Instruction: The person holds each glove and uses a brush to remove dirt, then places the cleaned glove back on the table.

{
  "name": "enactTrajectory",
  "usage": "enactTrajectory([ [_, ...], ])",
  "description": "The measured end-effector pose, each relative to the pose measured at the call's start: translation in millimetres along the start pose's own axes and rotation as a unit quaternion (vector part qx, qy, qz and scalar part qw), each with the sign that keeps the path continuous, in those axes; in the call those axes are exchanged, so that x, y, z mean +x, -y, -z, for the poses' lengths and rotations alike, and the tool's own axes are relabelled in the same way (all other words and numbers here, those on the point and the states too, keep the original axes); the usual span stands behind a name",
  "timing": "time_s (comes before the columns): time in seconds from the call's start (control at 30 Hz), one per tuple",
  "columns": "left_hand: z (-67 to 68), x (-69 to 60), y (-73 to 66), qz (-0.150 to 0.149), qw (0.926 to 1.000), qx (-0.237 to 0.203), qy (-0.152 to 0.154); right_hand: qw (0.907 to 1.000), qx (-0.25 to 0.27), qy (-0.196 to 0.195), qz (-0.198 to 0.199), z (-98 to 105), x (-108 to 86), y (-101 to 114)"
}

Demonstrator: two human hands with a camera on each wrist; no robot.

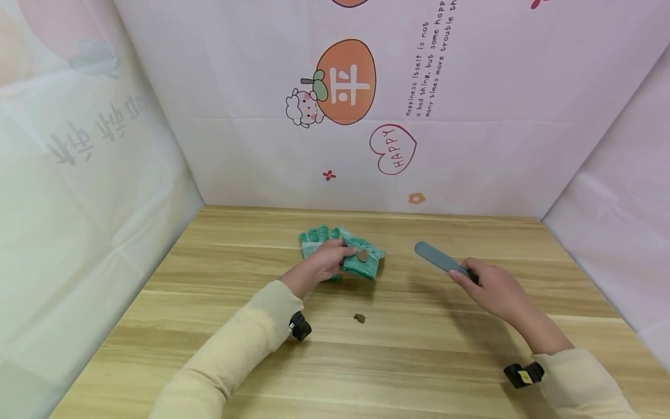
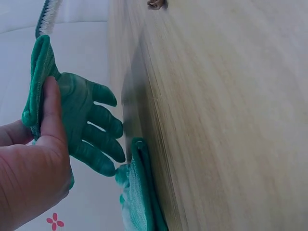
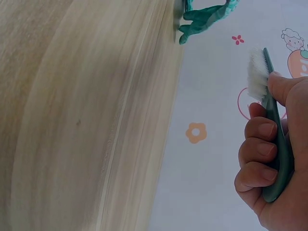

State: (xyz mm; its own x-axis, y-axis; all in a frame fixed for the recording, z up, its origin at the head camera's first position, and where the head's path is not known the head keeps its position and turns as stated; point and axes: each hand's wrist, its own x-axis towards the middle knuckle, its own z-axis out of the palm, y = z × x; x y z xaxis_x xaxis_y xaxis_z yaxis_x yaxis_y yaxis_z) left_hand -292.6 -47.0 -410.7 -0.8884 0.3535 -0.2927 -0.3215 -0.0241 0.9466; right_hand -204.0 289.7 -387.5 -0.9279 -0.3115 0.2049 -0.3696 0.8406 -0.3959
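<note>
My sleeves (image 1: 230, 349) lie nearest, left hand (image 1: 327, 258) pinching a glove (image 1: 360, 269), right hand (image 1: 496, 290) gripping a brush (image 1: 437, 258) (tilting the glove could drop its clump (image 1: 363, 255))

The tabletop (image 1: 434, 378) is light brown with wood stripes. A white sheet (image 1: 246, 87) stands up behind it. On the sheet, a little sheep (image 1: 302, 109) touches a big orange fruit (image 1: 346, 81). Dark words (image 1: 430, 64) run up beside the fruit. A red heart (image 1: 394, 149) says HAPPY. Lower down are a red flower (image 1: 329, 175) and an orange flower (image 1: 416, 198).
</note>
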Motion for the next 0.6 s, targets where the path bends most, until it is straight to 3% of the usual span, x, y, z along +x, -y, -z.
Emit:
enactTrajectory([
  [0.6, 10.9, -20.3, -2.4, 0.007, 0.9981, -0.047, 0.040, 0.9999, 0.002, -0.001, 0.015, -4, 4.9, 12],
])
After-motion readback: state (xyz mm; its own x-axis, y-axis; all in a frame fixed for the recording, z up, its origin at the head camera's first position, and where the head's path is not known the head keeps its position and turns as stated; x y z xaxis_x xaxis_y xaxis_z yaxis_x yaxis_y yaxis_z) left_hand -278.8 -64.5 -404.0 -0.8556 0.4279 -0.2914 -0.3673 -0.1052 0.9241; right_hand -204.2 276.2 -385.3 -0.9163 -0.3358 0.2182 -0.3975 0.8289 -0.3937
